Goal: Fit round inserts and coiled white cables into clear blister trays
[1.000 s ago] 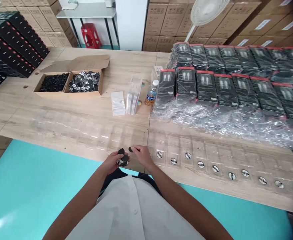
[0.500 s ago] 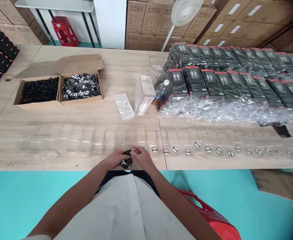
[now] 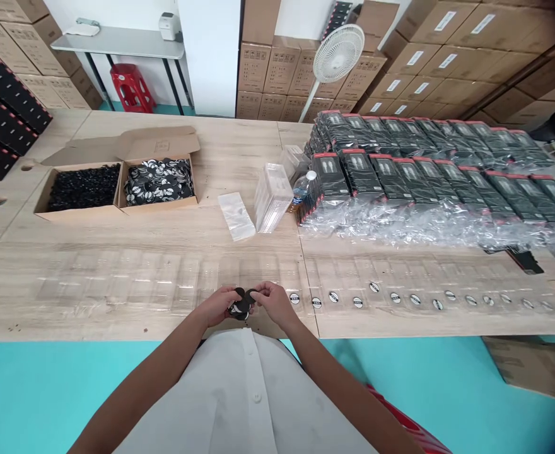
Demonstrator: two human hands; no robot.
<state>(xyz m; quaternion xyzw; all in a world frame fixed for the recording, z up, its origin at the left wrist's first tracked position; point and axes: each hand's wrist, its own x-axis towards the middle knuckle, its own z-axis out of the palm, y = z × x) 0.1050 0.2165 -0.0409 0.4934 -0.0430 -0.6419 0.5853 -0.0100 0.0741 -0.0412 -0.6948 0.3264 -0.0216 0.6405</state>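
The left hand (image 3: pixel 218 306) is curled shut around a small bunch of black discs (image 3: pixel 240 304). The right hand (image 3: pixel 274 301) is right beside it, and its fingertips (image 3: pixel 255 294) pinch the edge of that same bunch. Both hands are at the near edge of the wooden table (image 3: pixel 116 315), well in front of the water bottle (image 3: pixel 301 189) and a little to its left.

A long row of clear trays (image 3: pixel 164 280) runs across the table between the bottle and the hands. The trays in front of the bottle and to its right each have one round disc (image 3: pixel 335 297) in them. The trays to the left look bare, but they are hard to see.

Just left of the bottle stands a stack of clear bags (image 3: pixel 271 198), and a flat clear bag (image 3: pixel 236 216) lies beside that. Far to the left of the bottle is an open cardboard box (image 3: pixel 159 205) with two parts. The part nearer the bottle is full of black and white discs (image 3: pixel 158 181). The other part is full of small black bits (image 3: pixel 84 187); I cannot tell what they are.

Just right of the bottle are many black packs (image 3: pixel 424 176) in rows, on crinkly clear wrap (image 3: pixel 424 221). Behind the bottle, past the table, a white fan (image 3: pixel 338 53) stands in front of stacked brown boxes (image 3: pixel 277 69).
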